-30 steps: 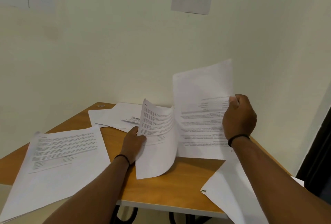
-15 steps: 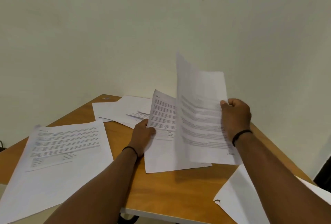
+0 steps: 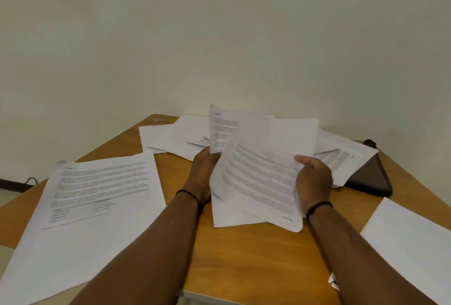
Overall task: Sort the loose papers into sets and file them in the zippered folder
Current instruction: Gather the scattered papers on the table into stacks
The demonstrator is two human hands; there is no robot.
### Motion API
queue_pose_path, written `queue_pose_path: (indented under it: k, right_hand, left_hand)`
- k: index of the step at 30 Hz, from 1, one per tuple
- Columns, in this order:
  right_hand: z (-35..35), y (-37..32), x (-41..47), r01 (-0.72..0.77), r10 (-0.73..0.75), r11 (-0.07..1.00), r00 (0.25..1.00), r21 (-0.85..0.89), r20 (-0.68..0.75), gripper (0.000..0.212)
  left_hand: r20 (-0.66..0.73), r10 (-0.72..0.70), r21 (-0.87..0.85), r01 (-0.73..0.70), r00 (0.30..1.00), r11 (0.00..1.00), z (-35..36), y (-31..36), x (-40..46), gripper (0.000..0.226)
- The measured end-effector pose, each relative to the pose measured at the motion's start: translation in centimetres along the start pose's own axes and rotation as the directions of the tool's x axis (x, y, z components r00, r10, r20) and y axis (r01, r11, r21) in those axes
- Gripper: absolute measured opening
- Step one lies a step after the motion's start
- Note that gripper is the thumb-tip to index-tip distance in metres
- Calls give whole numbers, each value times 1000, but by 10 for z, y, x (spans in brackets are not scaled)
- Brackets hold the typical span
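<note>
At the far left of the warm-brown wooden desk (image 3: 256,256) we had laid a stack of white printed sheets (image 3: 97,190), flat and face up and overhanging the near edge, apparently one set put aside. Behind it, near the wall, lay a loose fan of thin white papers (image 3: 170,138), overlapping untidily and probably still unsorted. Our left hand (image 3: 203,173) held a white page of typed text (image 3: 220,129) upright, its fingers curled round the lower edge, though the page in front hid most of them. Our right hand (image 3: 313,180) gripped a second limp white printed page (image 3: 258,182) by its right edge, thumb on the face, so that it bowed and sagged across the first, seemingly for comparing the two. To the right, the dark, smooth zippered folder (image 3: 371,177) lay flat on the desk, partly under more papers and not yet filled. A plain white blank sheet (image 3: 412,243) lay at the right corner.
</note>
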State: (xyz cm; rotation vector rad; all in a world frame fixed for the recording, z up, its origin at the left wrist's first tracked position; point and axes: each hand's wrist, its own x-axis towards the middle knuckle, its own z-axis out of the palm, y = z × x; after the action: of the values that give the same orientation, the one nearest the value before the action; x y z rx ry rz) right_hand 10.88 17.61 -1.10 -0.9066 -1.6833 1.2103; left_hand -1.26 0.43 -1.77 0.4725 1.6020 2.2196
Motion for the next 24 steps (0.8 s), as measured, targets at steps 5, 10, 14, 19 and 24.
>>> queue_pose_path:
  k: [5, 10, 14, 19, 24]
  right_hand:
    - [-1, 6, 10, -92, 87, 986, 995, 138, 37, 49]
    - [-5, 19, 5, 363, -363, 851, 929, -380, 76, 30]
    - [-4, 17, 11, 490, -651, 548, 759, -678, 22, 6]
    - [5, 10, -10, 687, -727, 417, 645, -595, 235, 23]
    - [16, 0, -37, 738, -706, 429, 634, -521, 316, 24]
  left_hand:
    - [-11, -39, -80, 38, 999, 996, 1, -4, 9, 23]
    - [8, -48, -46, 49, 999, 998, 2, -3, 8, 22]
    - [-1, 11, -13, -11, 1000, 1000, 2, -1, 4, 21]
    - [41, 62, 4, -63, 997, 998, 4, -2, -1, 29]
    - [83, 62, -38, -59, 995, 998, 15, -4, -7, 27]
